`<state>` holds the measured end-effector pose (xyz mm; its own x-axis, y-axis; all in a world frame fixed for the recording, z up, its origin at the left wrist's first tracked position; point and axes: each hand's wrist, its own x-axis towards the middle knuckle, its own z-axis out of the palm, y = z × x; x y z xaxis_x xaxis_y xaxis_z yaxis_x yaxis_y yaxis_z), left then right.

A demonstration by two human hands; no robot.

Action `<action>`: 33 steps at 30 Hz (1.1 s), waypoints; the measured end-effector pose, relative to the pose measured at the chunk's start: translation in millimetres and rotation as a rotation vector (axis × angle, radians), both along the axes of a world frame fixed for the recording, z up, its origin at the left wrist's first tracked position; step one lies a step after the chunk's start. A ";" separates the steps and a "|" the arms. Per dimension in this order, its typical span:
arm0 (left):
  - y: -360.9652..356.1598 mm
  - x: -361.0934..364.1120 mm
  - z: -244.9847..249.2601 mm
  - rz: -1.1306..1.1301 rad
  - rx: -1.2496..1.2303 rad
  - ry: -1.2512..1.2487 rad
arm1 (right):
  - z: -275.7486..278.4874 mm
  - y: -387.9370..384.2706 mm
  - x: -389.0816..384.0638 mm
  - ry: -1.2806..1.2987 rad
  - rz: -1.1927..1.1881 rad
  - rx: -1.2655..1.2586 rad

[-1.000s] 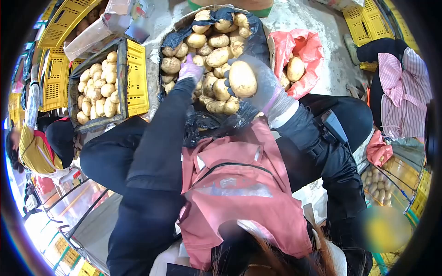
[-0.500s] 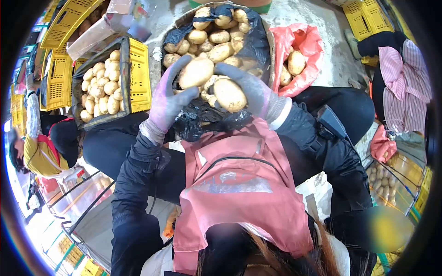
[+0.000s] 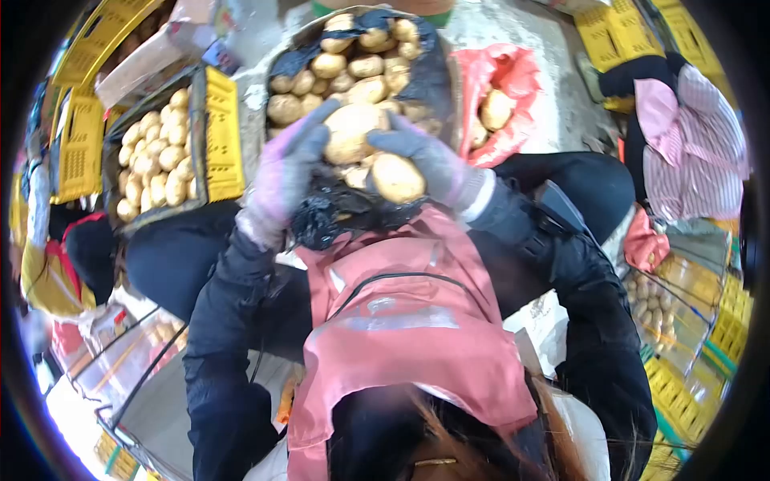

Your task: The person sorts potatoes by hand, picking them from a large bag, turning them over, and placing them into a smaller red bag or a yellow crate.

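Observation:
Both my hands wear grey-and-purple gloves. My left hand [image 3: 282,172] curls around the left side of a large pale potato [image 3: 353,132] above a black-lined box [image 3: 277,68] of potatoes. From the other side, my right hand [image 3: 437,164] has its fingertips against that potato. A second potato [image 3: 399,178] sits under my right hand, between its fingers and thumb as far as I can see. Below the hands bunches a crumpled black plastic bag [image 3: 321,215], close to the pink apron [image 3: 401,321] on my lap.
To the left stands a yellow crate [image 3: 223,132] with a dark liner, filled with potatoes. A red bag [image 3: 521,92] with potatoes lies right of the box. Other people sit at the far left [image 3: 48,272] and far right [image 3: 690,152]. Wire-framed carts [image 3: 144,369] stand behind.
The whole view has shifted slightly left. My hands have come closer together, and the right fingers now meet the large potato. That potato has turned, showing a broader side.

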<state>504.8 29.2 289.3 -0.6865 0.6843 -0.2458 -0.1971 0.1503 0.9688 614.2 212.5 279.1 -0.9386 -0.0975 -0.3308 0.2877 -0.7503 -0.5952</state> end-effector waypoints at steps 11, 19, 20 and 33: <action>45.6 9.1 -20.7 -0.116 -0.040 -0.141 | -26.9 136.3 6.6 -0.086 -0.402 -0.201; 236.4 52.2 -85.7 -0.382 -0.215 0.589 | -134.6 314.4 38.2 -0.342 -0.025 0.665; 257.5 52.4 -93.5 -0.400 -0.305 0.664 | -168.3 321.7 39.7 -0.103 -0.008 0.870; 295.5 27.9 -126.9 -0.482 -0.961 1.278 | -135.7 284.3 72.8 -0.735 -0.556 1.266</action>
